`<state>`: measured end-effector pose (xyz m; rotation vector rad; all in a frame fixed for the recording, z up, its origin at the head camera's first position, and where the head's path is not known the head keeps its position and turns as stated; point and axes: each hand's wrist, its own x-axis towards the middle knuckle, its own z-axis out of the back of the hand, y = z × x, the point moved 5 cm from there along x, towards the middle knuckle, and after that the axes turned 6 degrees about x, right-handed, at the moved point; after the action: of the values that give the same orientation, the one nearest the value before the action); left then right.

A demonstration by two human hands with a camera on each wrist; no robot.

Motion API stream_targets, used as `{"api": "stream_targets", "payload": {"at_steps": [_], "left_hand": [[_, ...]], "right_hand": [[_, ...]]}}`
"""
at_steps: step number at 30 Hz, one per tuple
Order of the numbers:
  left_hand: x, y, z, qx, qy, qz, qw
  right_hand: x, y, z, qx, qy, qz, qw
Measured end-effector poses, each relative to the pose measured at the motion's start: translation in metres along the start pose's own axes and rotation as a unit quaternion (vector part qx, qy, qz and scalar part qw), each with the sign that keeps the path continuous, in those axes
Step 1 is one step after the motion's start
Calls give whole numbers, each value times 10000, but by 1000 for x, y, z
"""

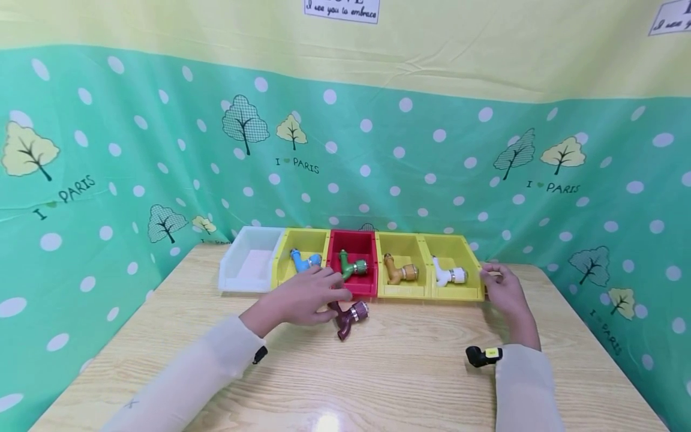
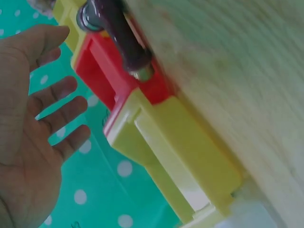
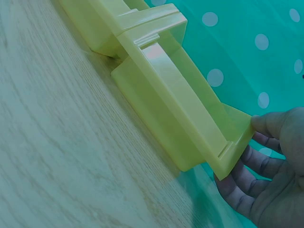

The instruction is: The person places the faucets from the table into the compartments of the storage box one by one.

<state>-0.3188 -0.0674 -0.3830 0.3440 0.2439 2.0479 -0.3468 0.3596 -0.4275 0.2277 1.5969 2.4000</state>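
Observation:
Reaching over the front of the bin row, my left hand (image 1: 309,295) has its fingers spread above a maroon tap (image 1: 351,317). The tap lies on the table before the red bin (image 1: 353,240). In the left wrist view the palm holds nothing, and the tap (image 2: 118,35) shows apart from the fingers. At the row's right end, my right hand (image 1: 507,291) grips the side of the last yellow bin (image 1: 453,243), thumb at the rim and fingers against the outer wall. That bin holds a white tap (image 1: 449,275).
Leftward stand a yellow bin (image 1: 378,288) with an orange-brown tap (image 1: 399,271), the red bin with a green tap (image 1: 352,266), another yellow bin (image 1: 308,237) with a blue tap (image 1: 303,261), and a whitish bin (image 1: 240,282). A polka-dot curtain (image 1: 378,156) hangs behind the wooden table (image 1: 410,372).

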Motion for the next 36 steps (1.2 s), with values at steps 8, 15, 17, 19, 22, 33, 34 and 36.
{"api": "stream_targets", "payload": {"at_steps": [8, 15, 17, 19, 22, 33, 34, 36], "left_hand": [[5, -17, -11, -411, 557, -38, 9976], [10, -26, -18, -652, 894, -87, 9938], [11, -28, -20, -632, 947, -106, 9934], [12, -30, -22, -601, 986, -110, 9933], [13, -31, -24, -527, 1023, -112, 9933], [15, -34, -31, -429, 1192, -210, 9917], [15, -34, -32, -413, 1193, -213, 9918], [15, -34, -33, -386, 1188, -220, 9919]], "right_hand": [[0, 1, 1, -10, 28, 6, 10000], [0, 2, 2, 26, 78, 7, 10000], [-1, 1, 1, 32, 99, 16, 9999], [-1, 2, 1, 21, 111, 29, 9999], [-1, 2, 0, -7, 109, 69, 9999], [1, 0, 2, -6, 108, 88, 9999], [1, 0, 2, -12, 106, 88, 9999], [1, 0, 2, -18, 112, 91, 9999]]}}
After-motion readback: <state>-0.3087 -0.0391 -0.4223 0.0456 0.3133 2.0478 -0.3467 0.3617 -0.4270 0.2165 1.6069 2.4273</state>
